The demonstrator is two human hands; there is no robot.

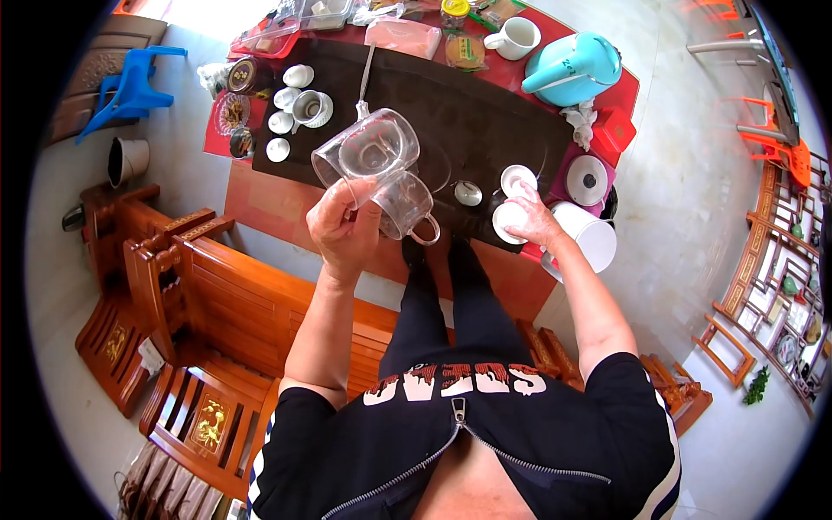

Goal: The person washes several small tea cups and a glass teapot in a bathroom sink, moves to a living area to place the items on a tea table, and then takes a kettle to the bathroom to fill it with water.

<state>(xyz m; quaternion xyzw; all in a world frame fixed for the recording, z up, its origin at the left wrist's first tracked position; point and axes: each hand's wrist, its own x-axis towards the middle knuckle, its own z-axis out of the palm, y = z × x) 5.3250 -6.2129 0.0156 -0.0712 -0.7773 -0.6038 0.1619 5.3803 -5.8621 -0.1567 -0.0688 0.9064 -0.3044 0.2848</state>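
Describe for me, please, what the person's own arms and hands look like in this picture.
Both arms come out of short black sleeves on a dark top, with white stripes along its outer sides. Below the sleeves the forearms are uncovered. The left hand and right hand are bare: no gloves, watch or bracelet can be seen.

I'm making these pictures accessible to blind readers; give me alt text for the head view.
A person's left hand holds clear glassware above a dark tray, while the right hand touches small white dishes near its right end. White cups sit at the left; a turquoise kettle and white mug stand beyond.
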